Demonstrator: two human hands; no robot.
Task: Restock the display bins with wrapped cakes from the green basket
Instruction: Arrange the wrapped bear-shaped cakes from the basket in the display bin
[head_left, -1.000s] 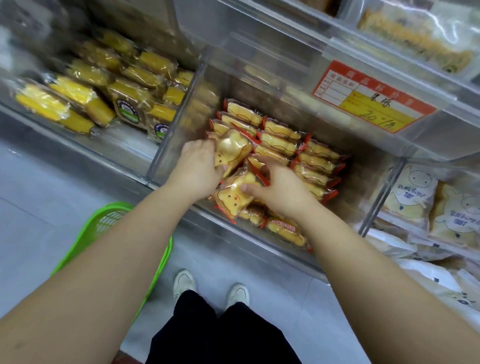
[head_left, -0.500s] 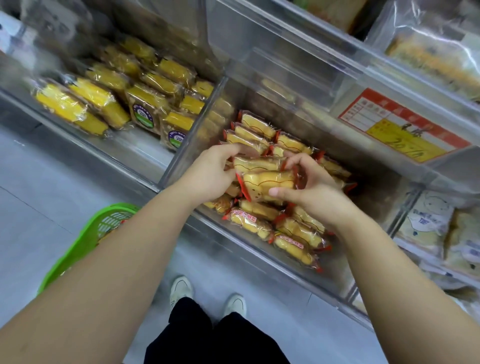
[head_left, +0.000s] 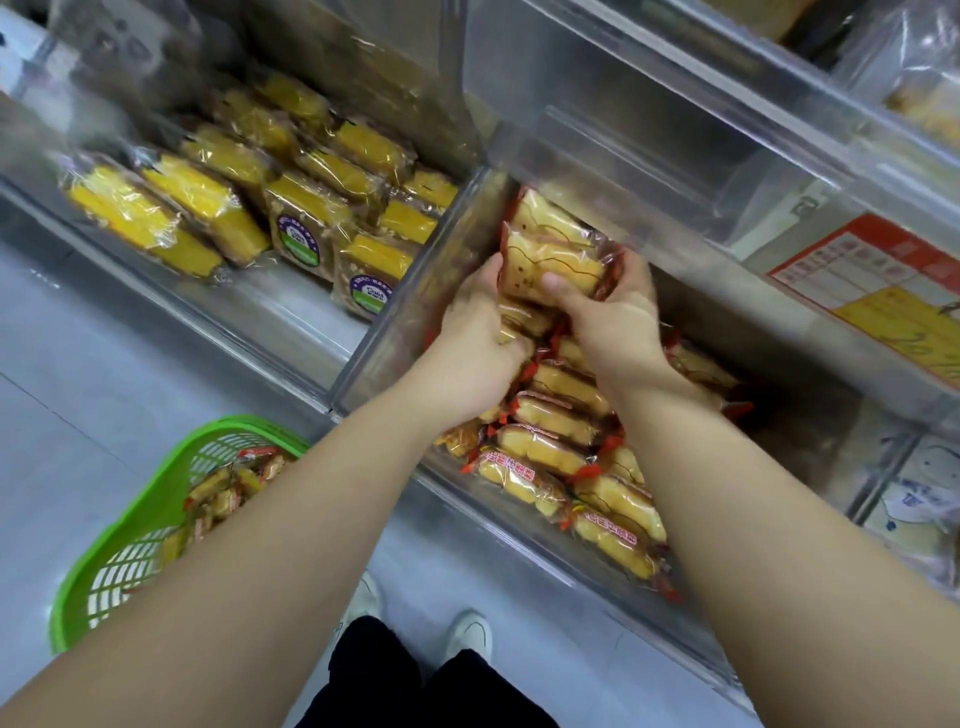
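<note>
Both hands reach into the clear middle display bin (head_left: 395, 332). My left hand (head_left: 475, 343) and my right hand (head_left: 608, 312) together grip a small stack of wrapped cakes (head_left: 550, 254), yellow with red-edged wrappers, held upright near the bin's back left corner. Below them, rows of the same wrapped cakes (head_left: 561, 447) fill the bin. The green basket (head_left: 130, 525) sits on the floor at lower left, under my left forearm, with several wrapped cakes (head_left: 228, 493) inside.
A neighbouring bin to the left holds yellow sponge cake packs (head_left: 218, 208). A red and yellow price label (head_left: 893, 291) hangs on the upper shelf front at right. White wrapped packs (head_left: 919, 509) fill the right bin. My shoes (head_left: 467, 631) stand on the grey floor.
Both hands have lifted the gripped cakes and carried them up and back toward the bin's rear left corner. The view has shifted, and more of the basket shows.
</note>
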